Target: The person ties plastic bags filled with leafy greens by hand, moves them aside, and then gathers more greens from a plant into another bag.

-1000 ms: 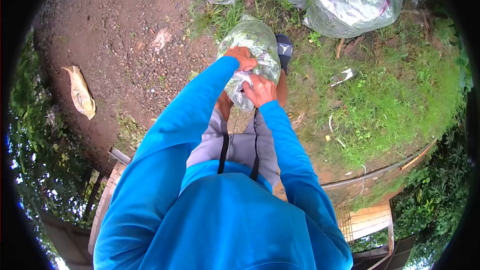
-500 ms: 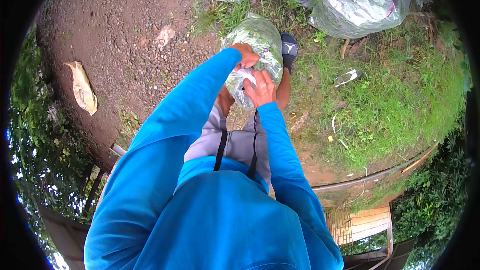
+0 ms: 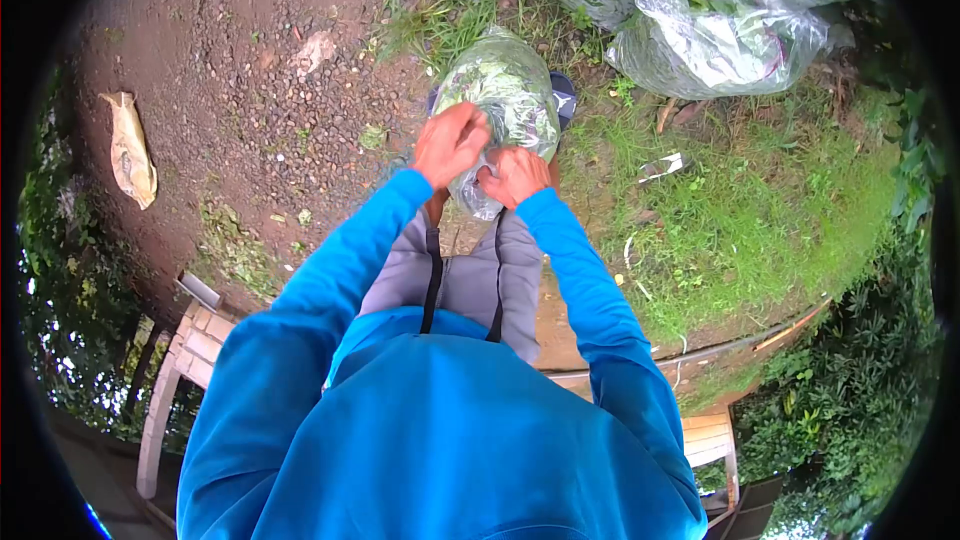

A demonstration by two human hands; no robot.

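A clear plastic bag (image 3: 515,85) packed with green leafy stuff stands on the ground between my feet. Its gathered top points back toward me. My left hand (image 3: 452,143) is closed at the left of the gathered plastic, fingers curled, with the thumb toward the neck. On the right of the neck, my right hand (image 3: 518,178) has its fingers bent and pressed on the plastic. The two hands are a small gap apart, and the backs of the hands partly hide what the fingertips grip.
More filled clear bags (image 3: 720,40) lie at the top right. A flattened tan sack (image 3: 130,150) rests on the gravel at left. A small wrapper (image 3: 663,168) lies in the grass (image 3: 740,210). My dark sandal (image 3: 565,100) is beside the bag.
My left hand has moved back and left, off the bag's middle, and no longer crosses ahead of the right. My right hand has stayed at the neck. The camera view has shifted slightly.
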